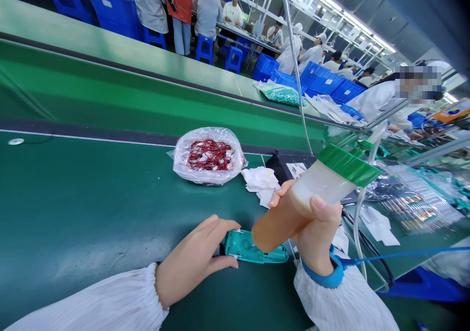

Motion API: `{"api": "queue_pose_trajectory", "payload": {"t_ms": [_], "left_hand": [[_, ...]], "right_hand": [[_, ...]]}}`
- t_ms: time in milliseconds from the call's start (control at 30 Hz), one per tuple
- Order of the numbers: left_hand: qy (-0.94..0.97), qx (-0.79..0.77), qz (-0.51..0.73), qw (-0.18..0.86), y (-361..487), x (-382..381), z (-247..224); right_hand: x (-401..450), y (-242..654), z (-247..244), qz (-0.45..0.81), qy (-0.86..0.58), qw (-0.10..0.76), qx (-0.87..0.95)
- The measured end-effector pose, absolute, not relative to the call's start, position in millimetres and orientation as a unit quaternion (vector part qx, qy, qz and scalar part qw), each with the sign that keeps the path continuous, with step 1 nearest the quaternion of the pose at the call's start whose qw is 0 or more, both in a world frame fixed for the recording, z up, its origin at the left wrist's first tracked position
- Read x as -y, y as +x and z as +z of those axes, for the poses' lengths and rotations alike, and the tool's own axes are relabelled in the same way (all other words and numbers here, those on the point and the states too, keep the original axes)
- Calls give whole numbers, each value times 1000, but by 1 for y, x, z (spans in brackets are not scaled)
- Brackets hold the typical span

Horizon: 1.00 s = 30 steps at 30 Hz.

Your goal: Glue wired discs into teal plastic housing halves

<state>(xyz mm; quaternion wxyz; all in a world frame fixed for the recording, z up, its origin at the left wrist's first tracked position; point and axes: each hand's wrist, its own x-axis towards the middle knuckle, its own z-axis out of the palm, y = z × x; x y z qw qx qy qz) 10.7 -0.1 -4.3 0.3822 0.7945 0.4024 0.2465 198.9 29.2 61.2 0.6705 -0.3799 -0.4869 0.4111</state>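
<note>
My left hand (200, 255) has its thumb and fingers closed on the left end of a teal plastic housing (235, 244) lying on the green table. The housing shows its hollow inner side, and its middle is partly covered by a bottle (317, 186) in front of it. That bottle is in my right hand (321, 228), fingers wrapped round it. It is translucent with a green end at the upper right and an amber-brown lower part. It is tilted, its brown end low over the housing; whether they touch I cannot tell. A blue wrist band (326, 273) circles my right wrist.
Beyond my hands sits a clear bag (178, 157) of red-and-black wires with small discs. White tissues (260, 181) and a black box (277, 164) are behind the bottle. Cables (362, 228) and bundled metal-tipped parts (414, 206) lie right. A co-worker (382, 96) is at far right.
</note>
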Motion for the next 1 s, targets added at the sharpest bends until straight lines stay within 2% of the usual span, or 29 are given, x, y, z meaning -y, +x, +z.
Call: {"api": "queue_pose_trajectory", "payload": {"t_ms": [333, 1000], "left_hand": [[801, -402, 241, 373, 10, -1, -4], [791, -407, 240, 390, 11, -1, -6]], "right_hand": [[-29, 197, 61, 436, -377, 667, 473], [-32, 198, 65, 396, -364, 683, 495]]}}
